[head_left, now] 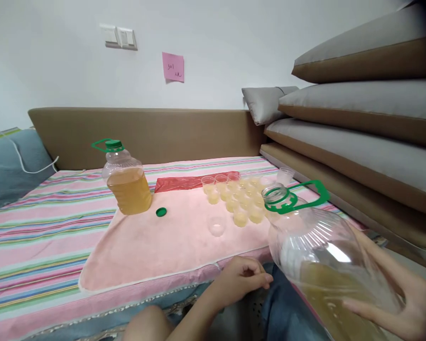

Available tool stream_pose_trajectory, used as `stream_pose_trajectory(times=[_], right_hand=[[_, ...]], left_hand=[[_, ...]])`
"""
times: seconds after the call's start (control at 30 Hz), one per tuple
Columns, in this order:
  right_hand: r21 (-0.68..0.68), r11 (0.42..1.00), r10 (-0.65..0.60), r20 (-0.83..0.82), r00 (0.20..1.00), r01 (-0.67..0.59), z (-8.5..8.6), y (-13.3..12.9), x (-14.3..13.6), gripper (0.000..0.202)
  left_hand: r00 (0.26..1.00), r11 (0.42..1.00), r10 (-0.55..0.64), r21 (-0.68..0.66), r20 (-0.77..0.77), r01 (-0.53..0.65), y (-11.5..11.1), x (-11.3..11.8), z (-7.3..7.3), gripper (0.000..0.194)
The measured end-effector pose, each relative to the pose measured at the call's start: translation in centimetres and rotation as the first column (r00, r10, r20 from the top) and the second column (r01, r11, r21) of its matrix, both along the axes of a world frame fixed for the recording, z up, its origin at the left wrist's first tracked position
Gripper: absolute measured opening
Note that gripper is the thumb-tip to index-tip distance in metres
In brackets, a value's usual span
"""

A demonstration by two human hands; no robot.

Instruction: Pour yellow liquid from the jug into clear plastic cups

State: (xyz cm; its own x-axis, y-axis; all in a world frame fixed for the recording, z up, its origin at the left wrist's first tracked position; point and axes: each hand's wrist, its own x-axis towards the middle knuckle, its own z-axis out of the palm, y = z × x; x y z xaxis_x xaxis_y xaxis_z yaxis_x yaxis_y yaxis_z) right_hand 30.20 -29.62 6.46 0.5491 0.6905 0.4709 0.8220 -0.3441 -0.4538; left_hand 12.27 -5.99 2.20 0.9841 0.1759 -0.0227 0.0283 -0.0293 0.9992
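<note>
My right hand (408, 298) is wrapped around the lower part of a large clear bottle (326, 265). This bottle is uncapped, tilted with its mouth to the upper left, and partly filled with yellowish liquid; a green handle ring circles its neck. My left hand (243, 276) rests near the cloth's front edge, fingers curled, nothing in them. Several small clear cups (240, 217) of yellow liquid stand grouped on the pink cloth (145, 251). In front of them sits an empty cup (217, 226). A loose green cap (161, 212) lies left of it.
A second bottle (131, 192), capped and holding amber liquid, stands upright at the left. Red plastic (179, 183) lies behind the cups. Stacked cushions (362, 104) rise at the right, and a brown headboard (163, 135) runs behind.
</note>
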Motion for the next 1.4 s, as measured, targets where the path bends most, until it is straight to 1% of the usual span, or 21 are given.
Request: stream_pose_trajectory(times=[0.07, 0.1, 0.13, 0.17, 0.2, 0.27, 0.33, 0.4, 0.47, 0.53, 0.6, 0.67, 0.7, 0.77, 0.8, 0.87, 0.97, 1.07, 1.2, 1.3, 1.4], right_hand=[[-0.064, 0.998, 0.008, -0.041, 0.999, -0.01, 0.3, 0.8, 0.2, 0.099], [-0.088, 0.996, 0.011, -0.054, 0.999, -0.016, 0.5, 1.2, 0.3, 0.099], [-0.108, 0.994, 0.016, -0.062, 0.998, -0.023, 0.7, 1.5, 0.3, 0.1], [-0.121, 0.992, 0.023, -0.071, 0.997, -0.032, 0.9, 1.9, 0.3, 0.1], [-0.128, 0.991, 0.035, -0.083, 0.996, -0.045, 1.1, 2.2, 0.2, 0.1], [-0.145, 0.987, 0.052, -0.126, 0.991, -0.071, 1.5, 2.9, 0.0, 0.102], [-0.162, 0.983, 0.06, -0.168, 0.984, -0.088, 1.8, 3.6, -0.1, 0.103], [-0.175, 0.979, 0.071, -0.201, 0.977, -0.107, 2.1, 4.3, -0.3, 0.103], [-0.196, 0.972, 0.087, -0.23, 0.969, -0.133, 2.6, 5.0, -0.5, 0.104], [-0.228, 0.964, 0.078, -0.254, 0.964, -0.138, 3.1, 5.6, -0.8, 0.107], [-0.257, 0.957, 0.059, -0.268, 0.962, -0.131, 3.6, 6.1, -1.1, 0.11], [-0.274, 0.953, 0.052, -0.268, 0.962, -0.128, 3.9, 6.4, -1.3, 0.109], [-0.282, 0.95, 0.054, -0.265, 0.963, -0.131, 4.0, 6.5, -1.4, 0.108], [-0.301, 0.946, 0.049, -0.244, 0.968, -0.124, 4.1, 6.7, -1.3, 0.107], [-0.318, 0.941, 0.044, -0.229, 0.972, -0.117, 4.0, 6.7, -1.2, 0.108], [-0.358, 0.927, 0.041, -0.193, 0.98, -0.109, 3.8, 6.8, -1.0, 0.109], [-0.421, 0.9, 0.048, -0.169, 0.984, -0.116, 3.4, 7.0, -0.6, 0.109], [-0.44, 0.89, 0.061, -0.152, 0.986, -0.123, 3.1, 7.1, -0.3, 0.109], [-0.474, 0.872, 0.065, -0.133, 0.989, -0.121, 3.3, 7.4, -0.2, 0.109], [-0.507, 0.857, 0.034, -0.125, 0.992, -0.093, 3.7, 7.8, -0.4, 0.111], [-0.525, 0.848, 0.013, -0.121, 0.993, -0.075, 4.2, 8.2, -0.5, 0.113]], left_hand=[[0.995, 0.989, -0.087, 0.119, -0.054, 0.092, 0.4, -0.3, -0.5, 0.039], [0.99, 0.977, -0.107, 0.174, -0.09, 0.122, 0.7, -0.5, -0.8, 0.043], [0.987, 0.969, -0.106, 0.208, -0.119, 0.13, 0.8, -0.6, -1.1, 0.054], [0.987, 0.972, -0.085, 0.205, -0.134, 0.112, 0.8, -0.6, -1.3, 0.061], [0.99, 0.984, -0.054, 0.163, -0.133, 0.075, 0.8, -0.5, -1.5, 0.061], [0.993, 1.0, -0.007, -0.015, -0.116, 0.005, 0.5, -0.2, -1.8, 0.051], [0.995, 0.978, -0.002, -0.209, -0.104, -0.02, 0.1, 0.1, -1.9, 0.048], [0.997, 0.948, 0.001, -0.316, -0.082, -0.027, 0.0, 0.4, -2.1, 0.05], [0.998, 0.939, 0.028, -0.34, -0.054, -0.044, -0.1, 0.5, -2.2, 0.052], [0.999, 0.935, 0.036, -0.351, -0.013, -0.038, -0.1, 0.7, -2.1, 0.062], [0.998, 0.914, -0.004, -0.404, 0.057, 0.026, -0.2, 0.9, -1.9, 0.073], [0.993, 0.878, -0.023, -0.473, 0.118, 0.077, -0.6, 1.2, -1.8, 0.074], [0.993, 0.863, -0.008, -0.501, 0.118, 0.067, -0.8, 1.4, -1.7, 0.072], [0.997, 0.846, 0.04, -0.533, 0.064, 0.0, -1.2, 1.6, -1.8, 0.071], [0.998, 0.839, 0.053, -0.543, 0.033, -0.026, -1.3, 1.6, -1.9, 0.072], [0.998, 0.816, 0.053, -0.577, 0.017, -0.034, -1.5, 1.7, -2.4, 0.076], [0.997, 0.764, 0.06, -0.645, 0.046, -0.016, -1.8, 1.8, -3.3, 0.082], [0.994, 0.727, 0.073, -0.686, 0.081, 0.002, -1.9, 2.2, -4.1, 0.084], [0.99, 0.712, 0.056, -0.701, 0.129, 0.051, -1.9, 2.5, -4.2, 0.093], [0.991, 0.716, 0.059, -0.697, 0.122, 0.043, -1.8, 2.7, -3.7, 0.104], [0.991, 0.704, 0.072, -0.71, 0.111, 0.028, -1.9, 2.9, -3.4, 0.114]])
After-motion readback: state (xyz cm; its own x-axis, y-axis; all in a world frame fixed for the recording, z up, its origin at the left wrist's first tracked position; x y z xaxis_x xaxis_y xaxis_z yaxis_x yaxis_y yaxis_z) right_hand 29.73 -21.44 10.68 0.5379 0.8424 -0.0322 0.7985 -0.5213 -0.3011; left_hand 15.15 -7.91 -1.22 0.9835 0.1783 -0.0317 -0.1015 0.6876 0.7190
